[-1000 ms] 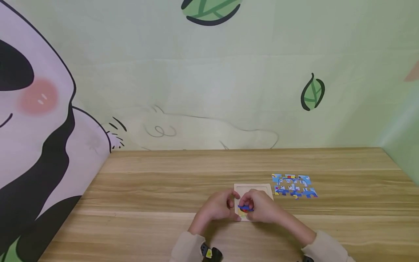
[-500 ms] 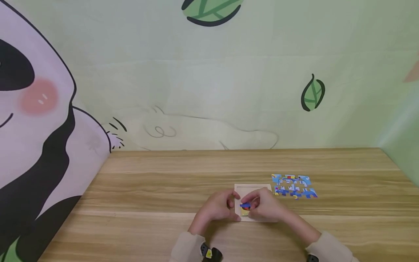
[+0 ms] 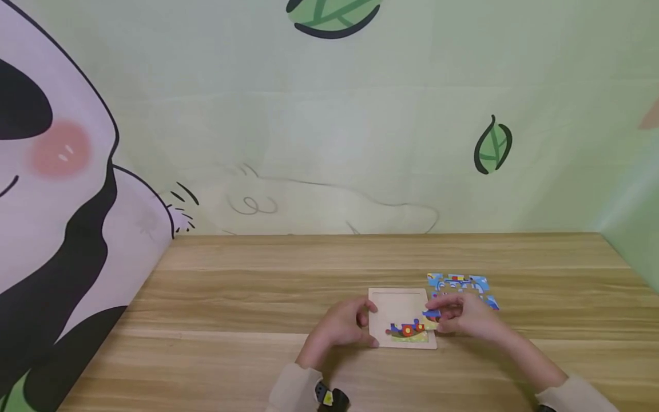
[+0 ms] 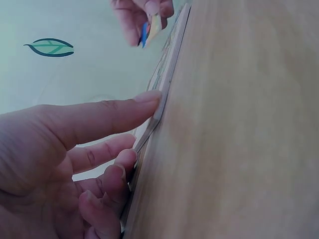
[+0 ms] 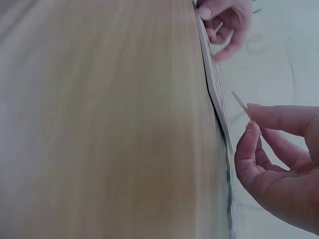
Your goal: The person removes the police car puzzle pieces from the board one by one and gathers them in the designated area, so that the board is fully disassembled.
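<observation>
A square wooden puzzle tray [image 3: 393, 306] lies on the table, with joined jigsaw pieces [image 3: 409, 332] in red, blue and yellow along its near side. My left hand [image 3: 344, 325] holds the tray's left edge, thumb at the near corner and fingers farther up. Over the tray's right edge, my right hand [image 3: 471, 317] pinches one jigsaw piece [image 3: 431, 321], blue at the top and yellowish below. In the right wrist view that puzzle piece [image 5: 241, 103] shows edge-on between thumb and fingertips, raised off the tray. The left wrist view also catches its coloured face.
Behind the right hand lies a group of blue jigsaw pieces [image 3: 458, 284], loosely arranged and partly covered by that hand. The wooden tabletop [image 3: 257, 286] runs back to a wall [image 3: 329, 143] painted with leaves and a panda.
My right hand has moved right with the jigsaw piece, from the tray's near-left area to its right edge. The joined pieces now show. My left hand stays at the tray's edge.
</observation>
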`<state>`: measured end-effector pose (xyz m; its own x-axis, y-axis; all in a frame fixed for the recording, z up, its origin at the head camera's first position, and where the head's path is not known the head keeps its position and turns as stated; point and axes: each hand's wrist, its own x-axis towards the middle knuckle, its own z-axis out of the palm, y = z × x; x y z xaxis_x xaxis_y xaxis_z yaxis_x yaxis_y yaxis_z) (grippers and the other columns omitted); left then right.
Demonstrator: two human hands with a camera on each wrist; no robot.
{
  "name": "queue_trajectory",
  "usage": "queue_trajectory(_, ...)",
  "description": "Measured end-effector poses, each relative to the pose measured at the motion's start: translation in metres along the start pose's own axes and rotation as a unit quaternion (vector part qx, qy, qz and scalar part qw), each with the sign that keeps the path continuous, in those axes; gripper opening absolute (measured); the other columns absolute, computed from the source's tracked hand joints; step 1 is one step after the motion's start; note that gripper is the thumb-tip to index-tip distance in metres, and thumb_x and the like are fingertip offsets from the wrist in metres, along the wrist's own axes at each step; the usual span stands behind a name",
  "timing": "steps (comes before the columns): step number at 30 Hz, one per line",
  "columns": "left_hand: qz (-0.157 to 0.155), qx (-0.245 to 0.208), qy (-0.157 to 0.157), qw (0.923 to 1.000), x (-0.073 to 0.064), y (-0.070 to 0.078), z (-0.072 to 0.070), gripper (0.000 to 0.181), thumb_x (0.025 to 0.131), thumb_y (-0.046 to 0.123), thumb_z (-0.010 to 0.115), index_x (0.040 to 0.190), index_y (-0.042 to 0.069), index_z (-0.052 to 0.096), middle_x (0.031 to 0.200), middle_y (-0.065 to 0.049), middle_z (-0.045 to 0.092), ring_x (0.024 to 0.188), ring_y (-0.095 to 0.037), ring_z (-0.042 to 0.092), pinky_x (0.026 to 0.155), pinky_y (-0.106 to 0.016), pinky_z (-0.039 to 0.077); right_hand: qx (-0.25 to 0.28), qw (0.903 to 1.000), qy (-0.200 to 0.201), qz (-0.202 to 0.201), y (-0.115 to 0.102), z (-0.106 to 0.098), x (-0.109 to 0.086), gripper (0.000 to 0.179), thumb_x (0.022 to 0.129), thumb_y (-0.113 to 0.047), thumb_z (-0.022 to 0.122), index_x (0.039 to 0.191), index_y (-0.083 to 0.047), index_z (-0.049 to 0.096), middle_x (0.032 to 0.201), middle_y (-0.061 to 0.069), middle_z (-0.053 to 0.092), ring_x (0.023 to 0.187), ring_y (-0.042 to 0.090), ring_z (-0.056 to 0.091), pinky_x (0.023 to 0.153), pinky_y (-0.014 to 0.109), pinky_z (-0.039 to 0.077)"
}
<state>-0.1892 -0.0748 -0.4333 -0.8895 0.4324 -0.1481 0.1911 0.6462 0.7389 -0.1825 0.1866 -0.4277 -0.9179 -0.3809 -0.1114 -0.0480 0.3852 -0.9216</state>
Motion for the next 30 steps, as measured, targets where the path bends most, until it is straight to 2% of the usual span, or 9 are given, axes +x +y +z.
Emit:
queue_trajectory(4,0.003,0.002,0.003,1.0,0.0,-0.001,0.0,0.05,0.06,0.01,0.084,0.102,0.01,0.058,0.074,0.001,0.05,0.066,-0.012,0.044,0.063,-0.025,0.037,-0.006,1.0,-0.008,0.0,0.005,-0.01,-0.005,0.039,0.069,0.007,0.069,0.105,0.016,0.056,0.097,0.02,0.063,0.07,0.009,0.057,0.061,0.023,0.049)
queue_trajectory(10,-0.006,-0.004,0.001,1.0,0.0,0.0,0.0,0.05,0.06,0.01,0.084,0.102,0.01,0.058,0.073,0.0,0.05,0.066,-0.013,0.044,0.062,-0.025,0.037,-0.042,0.9987,-0.024,-0.015,0.012,-0.016,-0.007,0.038,0.068,0.006,0.068,0.103,0.015,0.057,0.094,0.018,0.062,0.066,0.008,0.054,0.058,0.021,0.046)
queue_trajectory(20,-0.017,-0.012,-0.001,0.9998,-0.001,0.001,0.0,0.049,0.061,0.011,0.084,0.103,0.012,0.058,0.073,0.001,0.049,0.065,-0.012,0.044,0.061,-0.024,0.037,-0.084,0.996,-0.004,-0.03,0.016,-0.015,-0.007,0.037,0.062,0.007,0.067,0.098,0.011,0.061,0.087,0.012,0.059,0.061,0.006,0.049,0.053,0.019,0.042)
queue_trajectory(30,-0.012,-0.012,0.0,0.9998,0.0,0.001,0.0,0.05,0.06,0.01,0.084,0.102,0.01,0.057,0.073,0.0,0.049,0.066,-0.013,0.044,0.06,-0.025,0.037,-0.144,0.988,0.023,-0.051,0.014,-0.012,-0.007,0.034,0.06,0.007,0.067,0.094,0.006,0.064,0.081,0.008,0.06,0.06,0.006,0.048,0.052,0.019,0.042)
